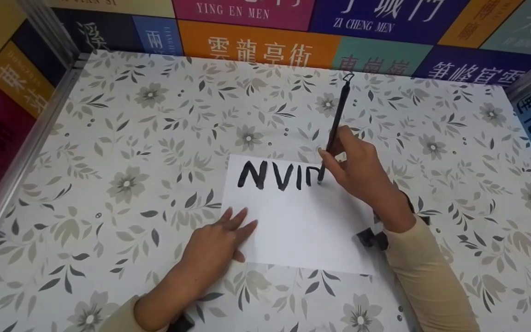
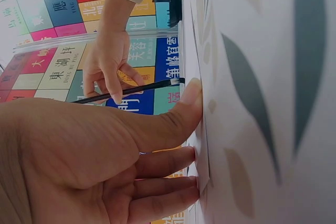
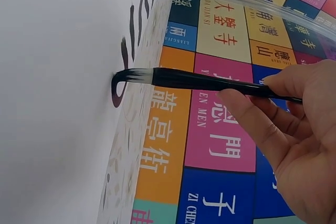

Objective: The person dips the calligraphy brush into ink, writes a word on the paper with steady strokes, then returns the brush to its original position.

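Observation:
A white sheet of paper (image 1: 302, 230) lies on the table, with bold black letters (image 1: 252, 175) painted along its upper part, reading N, V, I and a partly formed letter. My right hand (image 1: 360, 168) pinches a black calligraphy brush (image 1: 338, 113) between thumb and fingers, its handle slanting upward with a loop at the top. Seen from the right wrist, the white bristles (image 3: 140, 75) have a black inked tip right at the curve of the last letter. My left hand (image 1: 215, 244) rests with fingers extended on the sheet's left edge; in its wrist view the thumb (image 2: 178, 111) touches the paper.
The table (image 1: 155, 138) has a grey leaf and flower pattern. Behind it stand colourful panels (image 1: 256, 46) with Chinese characters, and more panels (image 1: 7, 92) rise on the left side. A black strap mount (image 1: 371, 239) sits beneath the right wrist, over the paper's right edge.

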A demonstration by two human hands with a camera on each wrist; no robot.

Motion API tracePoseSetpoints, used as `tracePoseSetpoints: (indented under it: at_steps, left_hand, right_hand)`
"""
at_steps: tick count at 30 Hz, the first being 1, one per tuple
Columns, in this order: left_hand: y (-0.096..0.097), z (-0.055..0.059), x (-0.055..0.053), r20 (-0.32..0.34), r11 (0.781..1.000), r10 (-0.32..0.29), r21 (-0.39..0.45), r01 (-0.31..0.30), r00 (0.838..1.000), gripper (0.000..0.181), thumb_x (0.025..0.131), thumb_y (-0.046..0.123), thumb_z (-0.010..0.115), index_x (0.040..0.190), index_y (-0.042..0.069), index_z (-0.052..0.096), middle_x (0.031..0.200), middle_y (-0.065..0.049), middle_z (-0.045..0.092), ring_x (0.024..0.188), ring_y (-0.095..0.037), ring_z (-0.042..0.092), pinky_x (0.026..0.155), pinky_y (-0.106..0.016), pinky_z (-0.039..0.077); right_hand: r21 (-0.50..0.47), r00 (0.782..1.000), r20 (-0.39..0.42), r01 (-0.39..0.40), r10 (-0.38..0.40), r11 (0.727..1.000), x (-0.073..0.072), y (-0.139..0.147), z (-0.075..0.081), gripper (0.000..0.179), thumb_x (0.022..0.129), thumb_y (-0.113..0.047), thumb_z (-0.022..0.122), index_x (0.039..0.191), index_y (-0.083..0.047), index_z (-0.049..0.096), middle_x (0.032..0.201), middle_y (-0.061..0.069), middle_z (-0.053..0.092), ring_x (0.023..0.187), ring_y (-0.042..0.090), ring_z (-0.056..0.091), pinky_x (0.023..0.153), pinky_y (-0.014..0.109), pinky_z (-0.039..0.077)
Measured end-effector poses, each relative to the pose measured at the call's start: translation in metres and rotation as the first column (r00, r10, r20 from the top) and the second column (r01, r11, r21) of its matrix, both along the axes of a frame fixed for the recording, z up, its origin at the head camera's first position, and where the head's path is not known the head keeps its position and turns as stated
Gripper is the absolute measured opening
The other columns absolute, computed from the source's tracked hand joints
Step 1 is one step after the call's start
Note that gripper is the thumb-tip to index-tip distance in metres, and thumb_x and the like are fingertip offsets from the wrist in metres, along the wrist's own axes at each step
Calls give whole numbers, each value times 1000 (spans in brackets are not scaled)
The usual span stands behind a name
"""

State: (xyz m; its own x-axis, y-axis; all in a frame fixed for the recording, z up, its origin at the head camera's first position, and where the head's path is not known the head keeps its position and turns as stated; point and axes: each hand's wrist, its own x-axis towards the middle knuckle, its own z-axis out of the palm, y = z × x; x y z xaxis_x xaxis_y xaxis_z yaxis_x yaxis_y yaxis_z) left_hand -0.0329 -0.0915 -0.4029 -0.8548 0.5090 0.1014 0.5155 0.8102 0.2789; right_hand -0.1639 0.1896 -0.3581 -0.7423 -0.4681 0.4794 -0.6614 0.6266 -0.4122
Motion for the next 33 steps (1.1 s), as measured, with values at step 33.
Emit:
tracePoseSetpoints:
  at_steps: [33]
  left_hand:
    - [-1, 0, 1, -4, 1000, -1, 29, 1, 1000, 59, 69, 26, 76, 125, 11, 65, 131, -17, 55, 118, -39, 53, 59, -39, 53]
  right_hand:
    - [-143, 997, -7, -76, 75, 987, 8, -17, -2, 21, 91, -8, 64, 98, 2, 47, 77, 8, 63, 74, 15, 67, 55, 22, 53]
